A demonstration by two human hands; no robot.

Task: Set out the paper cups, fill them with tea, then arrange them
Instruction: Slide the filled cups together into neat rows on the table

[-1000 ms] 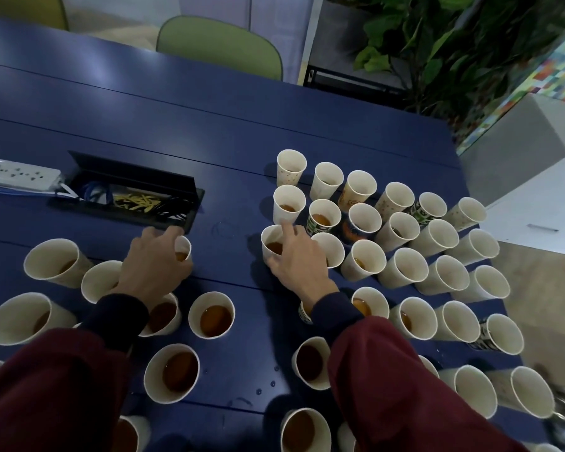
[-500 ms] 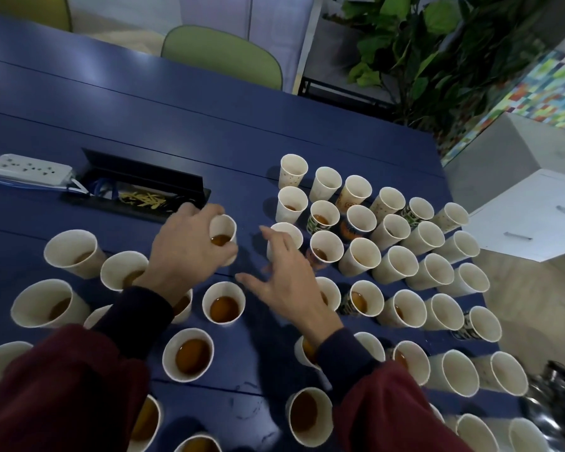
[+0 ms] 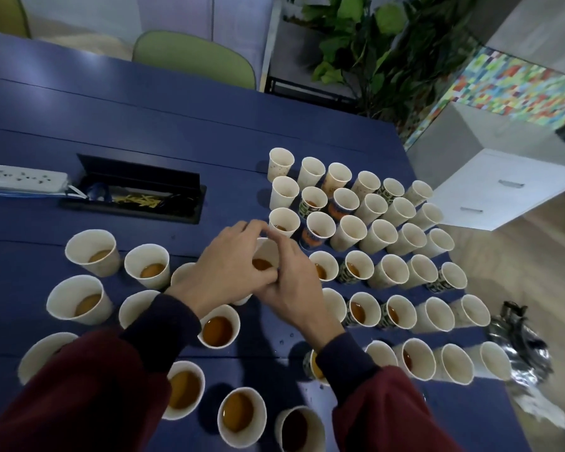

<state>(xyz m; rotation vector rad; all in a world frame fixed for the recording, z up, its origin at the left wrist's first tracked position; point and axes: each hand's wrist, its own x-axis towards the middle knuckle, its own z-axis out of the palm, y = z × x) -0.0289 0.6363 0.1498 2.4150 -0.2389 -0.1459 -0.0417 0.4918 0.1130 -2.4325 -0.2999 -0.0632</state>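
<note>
A white paper cup (image 3: 265,256) holding brown tea sits between both hands at the middle of the blue table (image 3: 144,132). My left hand (image 3: 224,272) grips it from the left and my right hand (image 3: 291,288) closes round its right side. The cup stands just below the left column of a tight block of several cups (image 3: 366,230) to the right. Loose cups with tea (image 3: 217,331) are scattered on the left and near side, some hidden under my sleeves.
A white power strip (image 3: 23,179) and an open black cable box (image 3: 134,194) lie at the left. A green chair (image 3: 196,58) stands behind the table. A shiny kettle (image 3: 519,347) sits at the right edge, near a white cabinet (image 3: 509,190) and a plant (image 3: 366,50).
My left hand has carried the cup of tea rightward from the loose group toward the block. My right hand left the block's cup, drew back and now meets the carried cup.
</note>
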